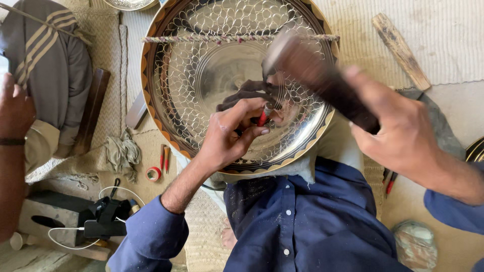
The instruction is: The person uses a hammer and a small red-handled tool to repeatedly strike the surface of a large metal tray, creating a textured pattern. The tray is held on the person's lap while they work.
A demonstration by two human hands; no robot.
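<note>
Woven straw mat [454, 30] underfoot, strewn with a worn wooden stick [401, 50], a grey rag [122, 153] and a small red tape roll [153, 174]. Large round engraved brass tray [201, 75] with a scalloped dark rim propped on the lap, tilted toward the camera. Left hand [227, 138] pinched shut around a thin red-handled chisel [263, 116], tip touching the tray face. Right hand [398, 131] gripping a dark wooden mallet [322, 75], blurred, seemingly raised above the chisel. Another person's arm [12, 151] at far left.
</note>
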